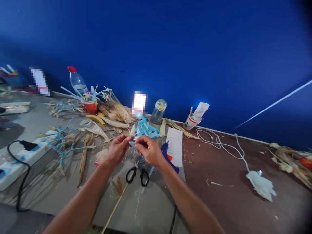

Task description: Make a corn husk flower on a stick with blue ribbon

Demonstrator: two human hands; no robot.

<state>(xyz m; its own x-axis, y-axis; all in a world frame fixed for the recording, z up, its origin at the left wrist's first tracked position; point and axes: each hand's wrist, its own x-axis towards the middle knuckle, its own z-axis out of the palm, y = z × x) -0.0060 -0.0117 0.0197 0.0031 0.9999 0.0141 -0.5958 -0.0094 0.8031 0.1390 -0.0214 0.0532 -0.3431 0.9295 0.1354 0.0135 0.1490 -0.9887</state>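
Note:
My left hand (pixel 119 149) and my right hand (pixel 151 150) meet in the middle, fingers pinched together. Between their fingertips is a small light-blue strip (pixel 132 143), possibly paper or ribbon. A heap of light-blue ribbon (pixel 148 129) lies just beyond the hands. Below them rest black-handled scissors (pixel 131 175), their blades partly hidden. A thin stick (pixel 117 205) runs toward the table's front edge. Beside my right wrist lies a blue glue gun (pixel 173 163), partly over a white sheet (pixel 175 143).
Dried husks (pixel 114 110) and blue-wrapped twigs (pixel 60 146) spread over the left side, near a white power strip (pixel 26 157). A bottle (pixel 78 83), a glass jar (pixel 159 112) and a white cup (pixel 191 121) stand at the back. A white cable (pixel 225 146) curls on the right.

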